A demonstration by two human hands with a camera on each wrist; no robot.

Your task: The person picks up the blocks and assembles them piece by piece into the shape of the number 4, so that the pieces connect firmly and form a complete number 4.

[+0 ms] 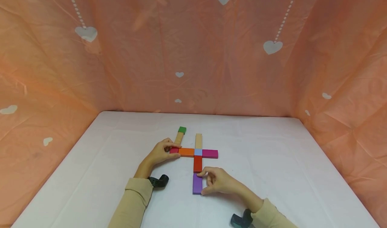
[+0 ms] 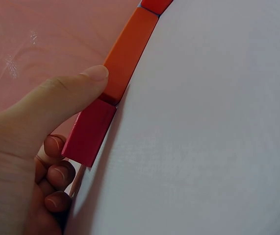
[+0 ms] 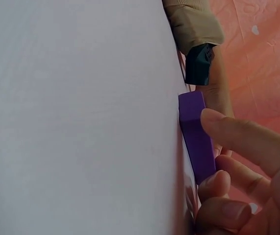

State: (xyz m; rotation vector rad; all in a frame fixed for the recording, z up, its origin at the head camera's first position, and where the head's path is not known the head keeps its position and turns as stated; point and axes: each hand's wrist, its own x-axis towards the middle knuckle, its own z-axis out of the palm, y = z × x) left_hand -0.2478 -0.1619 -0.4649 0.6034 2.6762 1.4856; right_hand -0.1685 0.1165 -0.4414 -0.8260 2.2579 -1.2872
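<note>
Flat coloured blocks form a cross on the white table. My left hand (image 1: pixel 158 152) pinches the left end of the orange block (image 1: pixel 186 152), its thumb (image 2: pixel 98 73) on the near side. A crimson block (image 2: pixel 88 134) adjoins that end, partly covered by the hand in the head view. My right hand (image 1: pixel 220 181) holds the purple block (image 1: pixel 197 184) at the cross's near end, thumb at the near corner and index finger at the far end. Beyond it lie a red block (image 1: pixel 198 163), a light blue block (image 1: pixel 198 152) and a magenta block (image 1: pixel 210 153).
A plain wooden block (image 1: pixel 198 140) extends away from the light blue one. Another wooden block (image 1: pixel 179 138), slanted, leads to a green block (image 1: pixel 182 130) at the far left. The white table (image 1: pixel 266 161) is bordered by orange cloth (image 1: pixel 193 87) with pale hearts.
</note>
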